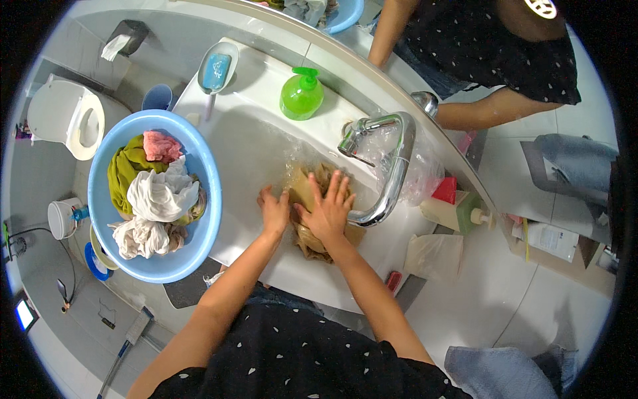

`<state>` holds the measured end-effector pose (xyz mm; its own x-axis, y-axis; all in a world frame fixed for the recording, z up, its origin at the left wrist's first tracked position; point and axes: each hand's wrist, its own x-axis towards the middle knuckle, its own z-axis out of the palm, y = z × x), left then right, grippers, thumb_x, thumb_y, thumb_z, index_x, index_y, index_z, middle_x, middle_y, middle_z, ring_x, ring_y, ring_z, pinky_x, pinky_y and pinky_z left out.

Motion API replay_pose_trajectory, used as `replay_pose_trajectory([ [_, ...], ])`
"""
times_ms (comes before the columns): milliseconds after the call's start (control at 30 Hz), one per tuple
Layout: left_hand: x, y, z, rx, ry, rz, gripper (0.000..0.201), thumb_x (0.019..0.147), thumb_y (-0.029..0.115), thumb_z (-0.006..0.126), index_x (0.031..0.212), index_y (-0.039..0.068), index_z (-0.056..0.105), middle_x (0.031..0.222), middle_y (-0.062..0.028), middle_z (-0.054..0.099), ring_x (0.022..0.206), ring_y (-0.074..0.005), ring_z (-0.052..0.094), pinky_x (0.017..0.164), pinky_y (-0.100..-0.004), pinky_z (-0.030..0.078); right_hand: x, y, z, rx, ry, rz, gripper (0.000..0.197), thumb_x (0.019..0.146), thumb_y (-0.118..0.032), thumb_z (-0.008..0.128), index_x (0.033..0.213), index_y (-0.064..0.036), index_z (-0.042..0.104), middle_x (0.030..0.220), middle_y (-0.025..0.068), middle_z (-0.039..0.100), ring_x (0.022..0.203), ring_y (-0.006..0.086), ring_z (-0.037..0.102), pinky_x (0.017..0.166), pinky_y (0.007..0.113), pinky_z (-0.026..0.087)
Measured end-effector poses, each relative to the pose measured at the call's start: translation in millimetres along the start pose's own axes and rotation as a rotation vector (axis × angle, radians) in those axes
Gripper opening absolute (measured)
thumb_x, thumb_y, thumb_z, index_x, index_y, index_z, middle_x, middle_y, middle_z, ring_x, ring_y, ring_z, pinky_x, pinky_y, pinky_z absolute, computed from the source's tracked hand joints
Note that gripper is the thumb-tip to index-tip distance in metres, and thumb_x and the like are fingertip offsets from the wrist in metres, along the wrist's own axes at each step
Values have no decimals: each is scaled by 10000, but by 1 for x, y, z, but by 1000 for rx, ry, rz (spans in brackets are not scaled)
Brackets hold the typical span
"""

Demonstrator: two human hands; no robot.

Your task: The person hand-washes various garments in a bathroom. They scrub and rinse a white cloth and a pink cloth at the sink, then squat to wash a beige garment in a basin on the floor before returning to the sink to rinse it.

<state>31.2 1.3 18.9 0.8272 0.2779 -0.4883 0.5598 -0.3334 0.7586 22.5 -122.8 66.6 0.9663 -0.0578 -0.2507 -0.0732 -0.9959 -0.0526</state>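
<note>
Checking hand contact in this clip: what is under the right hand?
Brown cloth, bunched up in the sink, lies under the right hand and shows around it. The part beneath the palm is covered, as is the sink surface directly under the cloth.

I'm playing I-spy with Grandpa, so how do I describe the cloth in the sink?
Find the white sink right of the big blue tub. In it, left of the curved silver tap, a crumpled cloth lies under the person's right hand. It's brown, while the green, pink and white laundry is heaped in the tub.
</note>
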Motion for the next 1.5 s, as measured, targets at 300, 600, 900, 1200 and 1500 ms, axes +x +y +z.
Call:
replay_pose_trajectory([
  [300,11,-11,17,-289,-105,61,499,849,234,513,1248,-38,387,1239,-255,466,1126,-389,453,979,-406,337,57,-9,119,-439,-239,16,457,778,-334,591,1195,-155,541,1131,128,539,1138,300,439,909,481,364],
  [600,34,-31,-2,-88,-148,160,353,805,121,529,1136,-1,497,1083,-209,547,1042,-364,496,917,-401,388,27,74,12,533,40,-178,441,710,-86,600,1141,-42,523,1094,178,556,1061,366,491,920,434,387],
  [900,54,-12,56,695,-591,410,341,778,98,560,1113,51,518,1068,-207,560,1049,-353,504,921,-430,402,-94,87,-32,385,118,151,502,637,-8,632,1122,-74,523,1067,195,511,1027,383,464,914,446,371],
  [1200,88,-21,89,692,-442,509,263,841,255,480,1015,84,578,979,-190,609,891,-355,594,742,-441,501,-116,89,-4,578,237,324,538,649,-49,600,1177,-96,503,1095,188,520,1068,377,446,961,455,326],
  [1500,93,-18,82,652,-347,818,150,780,90,527,872,62,642,875,-171,633,831,-331,628,727,-418,516,-109,83,8,664,246,342,550,653,-35,577,1193,-92,488,1095,182,508,1045,375,452,956,449,334],
])
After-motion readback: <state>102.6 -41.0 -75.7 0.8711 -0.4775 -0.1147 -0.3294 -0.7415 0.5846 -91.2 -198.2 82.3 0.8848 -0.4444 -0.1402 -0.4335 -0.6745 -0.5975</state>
